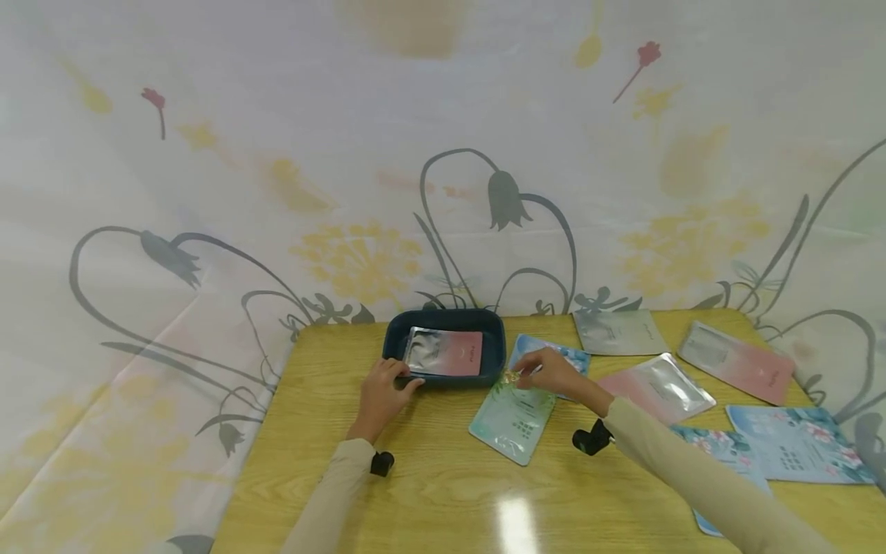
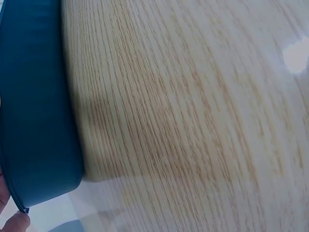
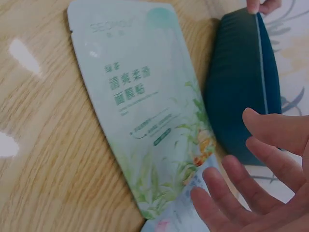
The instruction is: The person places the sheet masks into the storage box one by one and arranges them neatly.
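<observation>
My left hand [image 1: 383, 394] grips the front left rim of a dark teal plastic basin [image 2: 38, 106]; its thumb and a finger pinch the rim in the right wrist view. Inside the basin lies a silver-and-pink face mask packet [image 1: 453, 352]. My right hand [image 1: 554, 375] is over the upper end of a pale green face mask packet [image 3: 135, 96], right of the basin. Its fingers are spread and slightly bent, with nothing between them in the right wrist view. The green packet partly overlaps a blue floral packet [image 1: 564, 356].
On the right of the wooden table [image 1: 429, 492] lie a grey packet [image 1: 619, 332], two pink-and-silver packets, one at the far right [image 1: 737, 362], and blue floral packets [image 1: 803, 446]. My right forearm covers part of some. A floral curtain [image 1: 277, 177] hangs behind the table.
</observation>
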Tool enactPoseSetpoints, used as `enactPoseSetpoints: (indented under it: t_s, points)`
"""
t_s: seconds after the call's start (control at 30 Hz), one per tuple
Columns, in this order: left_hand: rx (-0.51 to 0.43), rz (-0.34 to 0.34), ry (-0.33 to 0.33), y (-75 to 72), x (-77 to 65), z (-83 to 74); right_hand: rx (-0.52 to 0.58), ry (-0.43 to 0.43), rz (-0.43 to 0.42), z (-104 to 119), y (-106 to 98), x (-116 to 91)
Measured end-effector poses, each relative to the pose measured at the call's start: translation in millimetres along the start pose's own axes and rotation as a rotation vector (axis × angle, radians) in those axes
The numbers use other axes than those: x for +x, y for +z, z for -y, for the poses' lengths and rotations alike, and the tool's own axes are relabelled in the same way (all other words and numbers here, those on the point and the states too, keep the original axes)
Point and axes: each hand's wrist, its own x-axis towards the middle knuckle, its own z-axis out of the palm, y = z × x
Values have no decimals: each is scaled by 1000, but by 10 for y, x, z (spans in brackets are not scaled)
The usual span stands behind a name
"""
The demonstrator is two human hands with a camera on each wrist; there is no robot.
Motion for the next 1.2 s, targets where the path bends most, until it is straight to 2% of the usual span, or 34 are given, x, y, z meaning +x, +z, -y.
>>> enactPoseSetpoints:
  t_s: [0.03, 0.13, 0.37, 0.57, 0.73, 0.9, 1.03, 1.2]
  points:
    - [-2, -2, 2, 3, 2, -4, -9, -28, -7, -14, -4, -16]
    - [-10, -3, -5, 6, 4, -8, -19, -30, -22, -69, 3, -32]
    - [-14, 0, -4, -9, 4, -24, -97, 175, -99, -203, 133, 13]
    - [-3, 31, -38, -10, -6, -16, -230, 166, -176, -271, 264, 51]
    - [-14, 32, -35, -5, 2, -23, -346, 184, -178, -245, 319, 51]
    - [-11, 32, -40, -4, 13, -35, -391, 180, -150, -218, 321, 26]
    - [-21, 49, -59, -9, 10, -38, -377, 166, -139, -238, 312, -18]
    - [-18, 68, -70, 10, -3, -18, -275, 194, -134, -292, 303, -75]
